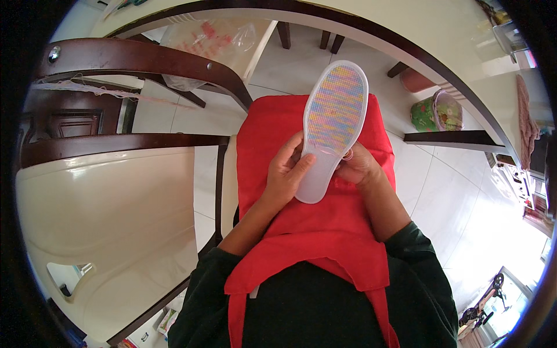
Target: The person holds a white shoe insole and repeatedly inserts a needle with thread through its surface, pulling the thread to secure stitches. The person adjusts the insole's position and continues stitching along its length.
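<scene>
A translucent plastic shoe sole [320, 165], its forefoot covered with rows of pastel yarn stitches, is held tilted over the red apron [274, 117] on my lap. My left hand [287, 167] grips its left edge near the narrow middle, thumb on the upper face and fingers behind. At the opposite edge my right hand [357, 164] holds the sole from behind, its fingertips partly hidden; a ring or loop shows at one finger.
A cream chair [113, 209] with dark wooden rails stands at the left, pale yarn strands [109, 90] hanging over it. A curved cream table [435, 30] arches ahead. Under it are a drawer holding a plastic bag [209, 41] and a green patterned bin [424, 114].
</scene>
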The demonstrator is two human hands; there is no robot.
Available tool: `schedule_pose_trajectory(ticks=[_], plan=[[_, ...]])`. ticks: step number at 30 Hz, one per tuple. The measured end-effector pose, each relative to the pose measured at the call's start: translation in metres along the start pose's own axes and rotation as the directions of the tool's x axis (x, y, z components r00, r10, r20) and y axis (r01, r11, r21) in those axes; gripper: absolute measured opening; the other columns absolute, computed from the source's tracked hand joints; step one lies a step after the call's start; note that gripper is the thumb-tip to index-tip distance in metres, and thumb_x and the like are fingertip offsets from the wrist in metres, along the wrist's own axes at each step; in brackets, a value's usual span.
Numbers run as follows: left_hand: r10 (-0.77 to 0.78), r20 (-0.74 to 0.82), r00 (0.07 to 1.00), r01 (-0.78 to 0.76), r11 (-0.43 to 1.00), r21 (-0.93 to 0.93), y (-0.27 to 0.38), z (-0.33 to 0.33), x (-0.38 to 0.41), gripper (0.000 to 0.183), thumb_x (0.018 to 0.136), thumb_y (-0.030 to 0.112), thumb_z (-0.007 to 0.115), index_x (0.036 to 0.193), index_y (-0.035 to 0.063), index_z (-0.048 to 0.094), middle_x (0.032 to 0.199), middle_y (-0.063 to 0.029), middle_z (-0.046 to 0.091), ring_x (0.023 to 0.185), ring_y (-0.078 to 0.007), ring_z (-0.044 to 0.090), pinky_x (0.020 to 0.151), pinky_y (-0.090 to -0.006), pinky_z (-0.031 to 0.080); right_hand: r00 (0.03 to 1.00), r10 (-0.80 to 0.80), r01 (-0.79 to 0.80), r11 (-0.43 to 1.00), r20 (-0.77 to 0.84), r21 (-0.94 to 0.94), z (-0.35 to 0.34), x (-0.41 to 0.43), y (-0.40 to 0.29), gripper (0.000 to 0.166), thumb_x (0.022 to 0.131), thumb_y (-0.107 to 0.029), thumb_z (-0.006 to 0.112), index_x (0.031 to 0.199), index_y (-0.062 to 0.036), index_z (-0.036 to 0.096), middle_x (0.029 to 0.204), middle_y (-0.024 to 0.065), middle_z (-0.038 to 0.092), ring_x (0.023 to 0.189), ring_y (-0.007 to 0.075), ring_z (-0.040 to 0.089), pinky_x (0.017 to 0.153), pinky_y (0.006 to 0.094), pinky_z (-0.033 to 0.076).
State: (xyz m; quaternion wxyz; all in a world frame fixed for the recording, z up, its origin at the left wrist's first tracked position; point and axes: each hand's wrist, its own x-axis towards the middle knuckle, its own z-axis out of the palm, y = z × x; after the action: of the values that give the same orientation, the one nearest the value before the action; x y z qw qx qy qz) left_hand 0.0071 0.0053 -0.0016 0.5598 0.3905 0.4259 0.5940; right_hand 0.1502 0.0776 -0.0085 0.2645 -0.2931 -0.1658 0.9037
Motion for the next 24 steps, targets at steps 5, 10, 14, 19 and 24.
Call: schedule_pose_trajectory(ticks=[5, 10, 14, 19, 24], plan=[[-0.002, 0.005, 1.000, 0.002, 1.000, 0.030, 0.005, 0.002, 0.000, 0.043, 0.087, 0.007, 0.051, 0.125, -0.0026, 0.036, 0.110, -0.0099, 0.052, 0.100, -0.0151, 0.050, 0.086, -0.0278, 0.041, 0.998, 0.013, -0.020, 0.993, 0.068, 0.114, -0.018, 0.004, 0.010, 0.027, 0.079, -0.019, 0.060, 0.102, -0.0059, 0.056, 0.090, 0.0032, 0.061, 0.073, 0.0118, 0.058, 0.059, 0.0243, 0.047], [0.015, 0.010, 1.000, -0.016, 0.994, 0.107, 0.003, 0.001, -0.002, 0.041, 0.086, 0.007, 0.052, 0.123, -0.0028, 0.039, 0.108, -0.0092, 0.051, 0.098, -0.0143, 0.051, 0.085, -0.0271, 0.041, 0.997, -0.015, -0.002, 0.973, 0.071, 0.233, 0.000, -0.001, 0.005, 0.027, 0.081, -0.019, 0.056, 0.103, -0.0040, 0.056, 0.094, 0.0071, 0.061, 0.084, 0.0193, 0.059, 0.074, 0.0339, 0.050], [-0.033, 0.015, 0.999, 0.032, 0.997, 0.070, 0.003, 0.003, -0.004, 0.040, 0.086, 0.006, 0.052, 0.122, -0.0032, 0.040, 0.110, -0.0097, 0.051, 0.100, -0.0144, 0.050, 0.085, -0.0272, 0.040, 0.993, -0.083, 0.052, 0.950, 0.089, 0.307, -0.017, 0.012, 0.008, 0.028, 0.082, -0.019, 0.053, 0.102, -0.0006, 0.056, 0.096, 0.0107, 0.061, 0.087, 0.0223, 0.059, 0.079, 0.0373, 0.049], [-0.017, 0.014, 1.000, 0.016, 0.999, 0.030, 0.006, 0.004, -0.003, 0.040, 0.087, 0.006, 0.050, 0.124, -0.0036, 0.037, 0.112, -0.0099, 0.051, 0.102, -0.0144, 0.049, 0.085, -0.0266, 0.040, 0.964, -0.194, 0.127, 0.937, 0.183, 0.325, -0.038, 0.019, -0.006, 0.021, 0.084, -0.015, 0.050, 0.096, 0.0003, 0.057, 0.091, 0.0100, 0.061, 0.075, 0.0162, 0.060, 0.059, 0.0262, 0.051], [-0.091, -0.134, 0.987, 0.098, 0.994, 0.046, 0.001, -0.001, -0.001, 0.039, 0.087, 0.006, 0.050, 0.122, -0.0031, 0.037, 0.109, -0.0094, 0.052, 0.099, -0.0136, 0.050, 0.085, -0.0265, 0.040, 0.923, -0.126, 0.299, 0.830, -0.365, 0.471, -0.069, 0.021, -0.036, 0.010, 0.086, -0.006, 0.044, 0.088, 0.0007, 0.052, 0.076, 0.0053, 0.058, 0.062, 0.0097, 0.056, 0.047, 0.0160, 0.048]])
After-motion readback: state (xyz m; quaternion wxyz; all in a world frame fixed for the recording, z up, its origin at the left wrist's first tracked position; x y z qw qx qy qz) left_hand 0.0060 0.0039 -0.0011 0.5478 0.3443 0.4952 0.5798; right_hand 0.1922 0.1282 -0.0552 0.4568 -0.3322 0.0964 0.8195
